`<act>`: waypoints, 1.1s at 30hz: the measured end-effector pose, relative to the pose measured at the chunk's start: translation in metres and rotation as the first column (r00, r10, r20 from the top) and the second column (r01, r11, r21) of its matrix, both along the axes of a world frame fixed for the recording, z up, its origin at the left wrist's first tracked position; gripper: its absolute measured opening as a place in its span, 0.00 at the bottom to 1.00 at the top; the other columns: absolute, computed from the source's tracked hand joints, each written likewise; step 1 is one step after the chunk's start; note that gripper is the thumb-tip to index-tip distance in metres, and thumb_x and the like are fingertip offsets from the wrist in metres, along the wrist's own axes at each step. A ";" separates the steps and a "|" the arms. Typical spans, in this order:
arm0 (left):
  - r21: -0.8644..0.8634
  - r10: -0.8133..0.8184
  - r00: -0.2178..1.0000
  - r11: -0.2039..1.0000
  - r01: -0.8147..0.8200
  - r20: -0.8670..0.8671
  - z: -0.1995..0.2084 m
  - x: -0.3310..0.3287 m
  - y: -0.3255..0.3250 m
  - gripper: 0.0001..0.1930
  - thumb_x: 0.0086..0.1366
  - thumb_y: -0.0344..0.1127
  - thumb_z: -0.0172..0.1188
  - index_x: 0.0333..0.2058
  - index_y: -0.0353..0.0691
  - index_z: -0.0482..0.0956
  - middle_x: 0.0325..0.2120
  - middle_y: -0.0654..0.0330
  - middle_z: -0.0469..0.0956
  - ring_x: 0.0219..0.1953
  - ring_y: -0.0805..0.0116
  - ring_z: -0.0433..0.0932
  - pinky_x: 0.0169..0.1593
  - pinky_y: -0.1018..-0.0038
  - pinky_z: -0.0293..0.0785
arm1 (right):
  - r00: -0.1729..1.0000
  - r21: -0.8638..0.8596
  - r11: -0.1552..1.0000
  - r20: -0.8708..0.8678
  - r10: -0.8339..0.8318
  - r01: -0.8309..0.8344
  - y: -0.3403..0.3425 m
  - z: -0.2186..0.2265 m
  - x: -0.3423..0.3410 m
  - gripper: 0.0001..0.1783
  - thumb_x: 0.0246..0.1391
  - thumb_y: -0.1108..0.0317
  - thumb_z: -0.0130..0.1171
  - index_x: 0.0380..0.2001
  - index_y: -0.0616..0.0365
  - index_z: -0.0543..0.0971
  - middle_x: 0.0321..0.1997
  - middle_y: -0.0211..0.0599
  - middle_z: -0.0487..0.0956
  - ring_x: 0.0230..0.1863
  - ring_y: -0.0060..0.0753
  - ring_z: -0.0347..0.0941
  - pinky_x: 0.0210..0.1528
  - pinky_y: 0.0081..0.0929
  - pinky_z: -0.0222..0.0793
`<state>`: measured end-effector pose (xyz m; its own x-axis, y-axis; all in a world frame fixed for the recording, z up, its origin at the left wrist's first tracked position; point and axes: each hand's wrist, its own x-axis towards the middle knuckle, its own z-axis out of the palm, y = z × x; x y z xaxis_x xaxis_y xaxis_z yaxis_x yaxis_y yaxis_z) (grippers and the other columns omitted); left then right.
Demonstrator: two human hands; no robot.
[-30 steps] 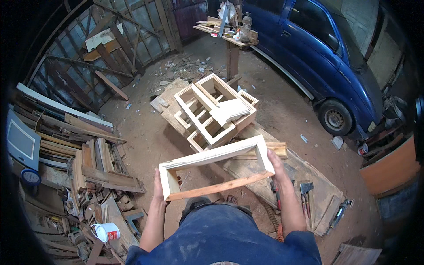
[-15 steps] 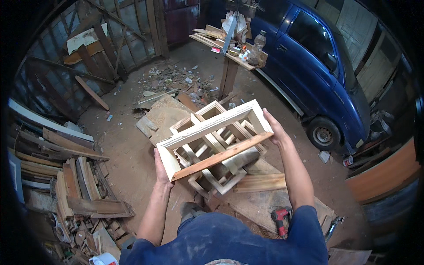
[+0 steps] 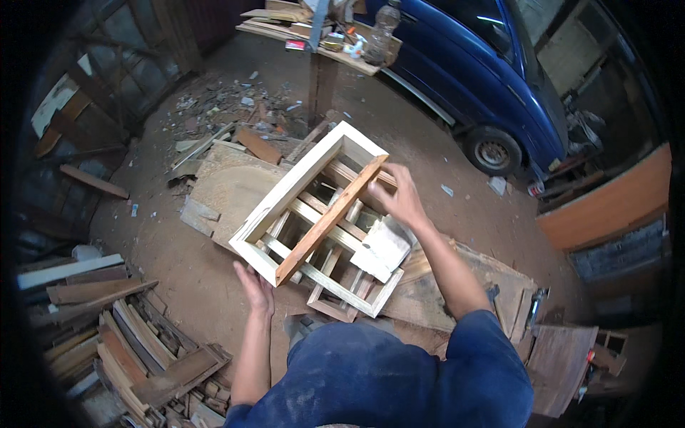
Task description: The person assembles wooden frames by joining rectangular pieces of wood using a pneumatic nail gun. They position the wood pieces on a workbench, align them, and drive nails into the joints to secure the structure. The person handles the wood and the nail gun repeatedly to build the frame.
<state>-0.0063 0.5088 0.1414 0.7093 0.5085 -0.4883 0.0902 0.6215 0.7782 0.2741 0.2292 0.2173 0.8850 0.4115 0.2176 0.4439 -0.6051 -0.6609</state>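
Observation:
A rectangular frame of pale wood (image 3: 289, 191), with one reddish-brown side (image 3: 332, 217), lies slanted over a stack of other wooden frames (image 3: 339, 296). My left hand (image 3: 257, 291) is at its near left corner, fingers stretched and apart, palm up; whether it touches the corner I cannot tell. By the far end of the reddish side is my right hand (image 3: 401, 198), slightly blurred, with fingers bent and thumb apart, nothing visible between them. A white block-like piece (image 3: 385, 248) sits on the right part of the stack, near my right forearm.
Under the stack is a dusty wooden board (image 3: 228, 178). Piled scrap timber (image 3: 135, 342) stands at the left. A small bench (image 3: 357, 63) with a plastic bottle (image 3: 384, 32) is ahead, beside a blue vehicle (image 3: 457, 57). Debris (image 3: 239, 114) litters the floor.
The frame has turned counterclockwise and come down over the stack. My right hand has come off its far right end; my left hand has slid below the near corner. The view has shifted.

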 end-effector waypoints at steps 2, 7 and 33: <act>-0.140 -0.023 0.993 0.990 0.007 -0.113 -0.039 -0.020 0.013 0.48 0.70 0.76 0.36 0.73 0.42 0.54 0.70 0.57 0.61 0.68 0.56 0.64 0.67 0.59 0.62 | 0.980 -0.140 0.971 -0.061 0.187 -0.194 -0.038 0.006 -0.029 0.48 0.50 0.47 0.72 0.69 0.57 0.66 0.74 0.58 0.62 0.74 0.58 0.59 0.72 0.50 0.59; 0.018 -0.191 0.876 0.975 0.222 -0.442 -0.144 -0.080 0.016 0.36 0.75 0.67 0.41 0.59 0.39 0.73 0.48 0.59 0.77 0.42 0.69 0.76 0.44 0.70 0.70 | 0.786 -0.602 0.507 -0.434 0.439 -0.616 -0.055 0.049 -0.050 0.59 0.40 0.47 0.77 0.73 0.51 0.61 0.77 0.58 0.56 0.79 0.63 0.49 0.79 0.55 0.45; -0.154 -0.397 0.906 0.895 0.418 0.149 0.027 -0.092 -0.388 0.42 0.72 0.71 0.44 0.72 0.46 0.58 0.66 0.54 0.69 0.69 0.56 0.66 0.68 0.50 0.64 | 0.966 -0.245 0.934 -0.079 0.247 -0.259 -0.243 0.022 -0.239 0.68 0.27 0.46 0.78 0.64 0.84 0.59 0.52 0.62 0.71 0.50 0.53 0.70 0.55 0.44 0.71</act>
<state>-0.0986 0.1209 0.1684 0.8903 0.0751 -0.4492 0.2850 0.6776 0.6780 0.0348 -0.0140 0.2394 0.7510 0.6592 0.0396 0.5766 -0.6253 -0.5259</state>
